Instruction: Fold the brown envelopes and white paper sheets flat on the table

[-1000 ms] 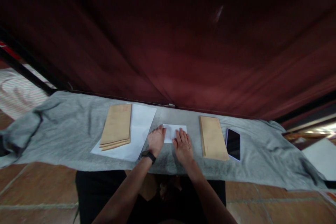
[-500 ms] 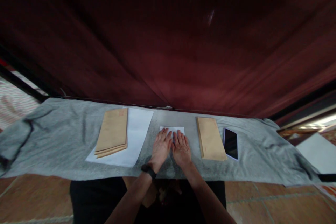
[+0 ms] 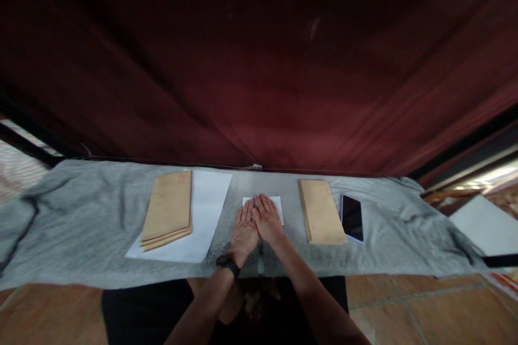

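Observation:
Both palms lie flat on a small white sheet of paper (image 3: pixel 277 206), which looks folded, at the middle of the grey cloth. My left hand (image 3: pixel 245 230), with a dark band on its wrist, covers the paper's left part, fingers stretched forward. My right hand (image 3: pixel 268 220) presses beside it, fingers out straight, its thumb side touching or slightly overlapping the left hand. Neither hand grips anything. Most of the paper is hidden under them; its far edge and right corner show.
On the left, several brown envelopes (image 3: pixel 168 205) lie fanned on large white paper (image 3: pixel 208 210). To the right is a stack of brown envelopes (image 3: pixel 321 213), then a phone (image 3: pixel 352 218) with a dark screen. Grey cloth (image 3: pixel 388 226) covers the table; a dark red curtain (image 3: pixel 259 91) hangs behind.
My right hand has slid left toward my left hand, baring the right part of the small paper. The whole view has shifted slightly.

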`<state>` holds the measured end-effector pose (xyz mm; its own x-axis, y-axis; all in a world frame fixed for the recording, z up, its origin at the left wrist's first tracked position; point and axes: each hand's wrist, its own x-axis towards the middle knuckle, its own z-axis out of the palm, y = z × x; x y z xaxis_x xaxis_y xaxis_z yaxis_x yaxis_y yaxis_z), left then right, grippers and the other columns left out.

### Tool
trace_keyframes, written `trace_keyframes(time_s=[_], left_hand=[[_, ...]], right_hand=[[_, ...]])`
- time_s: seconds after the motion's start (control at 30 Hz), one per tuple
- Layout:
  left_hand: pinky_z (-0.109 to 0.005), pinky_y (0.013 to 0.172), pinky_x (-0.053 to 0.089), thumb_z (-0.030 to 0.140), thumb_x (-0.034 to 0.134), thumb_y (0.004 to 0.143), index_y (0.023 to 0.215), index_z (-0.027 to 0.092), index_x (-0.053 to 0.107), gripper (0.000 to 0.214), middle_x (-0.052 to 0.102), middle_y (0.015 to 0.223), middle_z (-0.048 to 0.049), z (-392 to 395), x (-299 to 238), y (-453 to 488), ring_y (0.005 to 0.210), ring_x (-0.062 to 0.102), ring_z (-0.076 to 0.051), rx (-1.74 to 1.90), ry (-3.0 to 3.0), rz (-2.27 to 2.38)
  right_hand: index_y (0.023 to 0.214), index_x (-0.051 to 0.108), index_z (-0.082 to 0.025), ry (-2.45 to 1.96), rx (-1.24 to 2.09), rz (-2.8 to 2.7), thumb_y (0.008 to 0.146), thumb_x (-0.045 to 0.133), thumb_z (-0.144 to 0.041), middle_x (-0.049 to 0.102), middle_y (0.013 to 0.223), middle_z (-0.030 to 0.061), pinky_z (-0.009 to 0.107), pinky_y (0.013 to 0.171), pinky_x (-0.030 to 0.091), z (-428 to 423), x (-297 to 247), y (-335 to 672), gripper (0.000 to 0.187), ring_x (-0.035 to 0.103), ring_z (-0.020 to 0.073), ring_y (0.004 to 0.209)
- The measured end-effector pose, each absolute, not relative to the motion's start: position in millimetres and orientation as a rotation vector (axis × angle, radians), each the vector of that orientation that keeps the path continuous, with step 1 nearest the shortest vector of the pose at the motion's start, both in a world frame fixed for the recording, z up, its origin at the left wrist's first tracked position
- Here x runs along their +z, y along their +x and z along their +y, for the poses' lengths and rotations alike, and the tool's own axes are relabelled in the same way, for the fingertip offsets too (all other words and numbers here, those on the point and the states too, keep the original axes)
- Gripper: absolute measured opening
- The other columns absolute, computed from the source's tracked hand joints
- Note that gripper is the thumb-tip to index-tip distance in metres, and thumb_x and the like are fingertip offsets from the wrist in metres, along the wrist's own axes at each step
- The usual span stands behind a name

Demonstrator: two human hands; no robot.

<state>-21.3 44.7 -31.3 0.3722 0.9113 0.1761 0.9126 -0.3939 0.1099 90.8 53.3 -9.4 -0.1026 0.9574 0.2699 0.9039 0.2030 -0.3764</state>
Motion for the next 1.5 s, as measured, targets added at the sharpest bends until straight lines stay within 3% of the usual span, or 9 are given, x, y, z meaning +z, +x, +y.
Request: trace_keyframes(time_s=[0.23, 0.4, 0.53, 0.73, 0.93, 1.23, 1.5], left_hand=[[-0.049, 0.123, 0.030, 0.022, 0.029, 0.100, 0.157, 0.012, 0.036, 0.058, 0.036, 0.163, -0.0144, 44.3, -30.7, -20.9, 0.153, 0.028, -0.025, -0.418, -2.544, -1.772], [-0.047, 0.125, 0.026, 0.034, 0.029, 0.104, 0.156, 0.006, 0.036, 0.059, 0.034, 0.163, -0.0166, 45.4, -25.9, -28.3, 0.153, 0.028, -0.026, -0.396, -2.482, -1.861], [-0.046, 0.126, 0.023, 0.037, 0.030, 0.104, 0.156, 0.007, 0.035, 0.060, 0.035, 0.162, -0.0148, 44.7, -21.1, -36.4, 0.153, 0.029, -0.026, -0.372, -2.472, -1.895], [-0.048, 0.125, 0.023, 0.036, 0.032, 0.104, 0.157, 0.010, 0.036, 0.059, 0.038, 0.162, -0.0128, 43.2, -17.2, -44.0, 0.153, 0.030, -0.027, -0.368, -2.464, -1.924], [-0.052, 0.125, 0.023, 0.026, 0.034, 0.101, 0.152, 0.004, 0.040, 0.056, 0.034, 0.162, -0.0181, 35.2, -15.9, -21.0, 0.154, 0.024, -0.030, -0.491, -2.395, -1.881], [-0.048, 0.124, 0.027, 0.034, 0.040, 0.102, 0.155, 0.014, 0.038, 0.057, 0.036, 0.163, -0.0132, 19.8, -25.5, 2.1, 0.153, 0.029, -0.025, -0.410, -2.636, -1.665], [-0.050, 0.124, 0.026, 0.041, 0.045, 0.101, 0.155, 0.014, 0.038, 0.062, 0.033, 0.164, -0.0164, 20.6, -22.9, -3.4, 0.152, 0.030, -0.029, -0.391, -2.573, -1.716]], right_hand=[[0.151, 0.047, -0.012, -1.820, 0.071, -2.033, 0.108, 0.034, -0.033, 0.043, 0.158, 0.0148, 0.045, 0.123, 0.026, 48.6, -20.3, 108.6, 0.050, 0.036, 0.0250, 0.150], [0.154, 0.041, -0.011, -1.845, -0.039, -2.034, 0.107, 0.038, -0.035, 0.040, 0.160, 0.0170, 0.047, 0.121, 0.028, 44.6, -27.3, 127.4, 0.053, 0.037, 0.0275, 0.149], [0.155, 0.039, -0.006, -1.874, -0.118, -1.986, 0.107, 0.038, -0.038, 0.043, 0.157, 0.0196, 0.047, 0.120, 0.029, 39.6, -33.2, 137.2, 0.058, 0.039, 0.0291, 0.147], [0.155, 0.038, -0.007, -1.882, -0.173, -1.970, 0.107, 0.036, -0.042, 0.045, 0.156, 0.0175, 0.049, 0.119, 0.029, 31.0, -37.0, 152.1, 0.060, 0.040, 0.0306, 0.146], [0.156, 0.038, -0.010, -1.916, -0.171, -1.938, 0.106, 0.037, -0.038, 0.044, 0.157, 0.0157, 0.050, 0.120, 0.028, 26.4, -36.9, 156.5, 0.057, 0.039, 0.0298, 0.147], [0.156, 0.039, -0.012, -1.991, -0.102, -1.883, 0.106, 0.030, -0.028, 0.042, 0.159, 0.0131, 0.048, 0.121, 0.025, 24.6, -31.7, 153.5, 0.053, 0.037, 0.0271, 0.148], [0.148, 0.050, -0.014, -1.976, -0.087, -1.761, 0.104, 0.035, -0.025, 0.052, 0.152, 0.0147, 0.048, 0.116, 0.032, 19.8, -26.0, 157.8, 0.048, 0.044, 0.0284, 0.140]])
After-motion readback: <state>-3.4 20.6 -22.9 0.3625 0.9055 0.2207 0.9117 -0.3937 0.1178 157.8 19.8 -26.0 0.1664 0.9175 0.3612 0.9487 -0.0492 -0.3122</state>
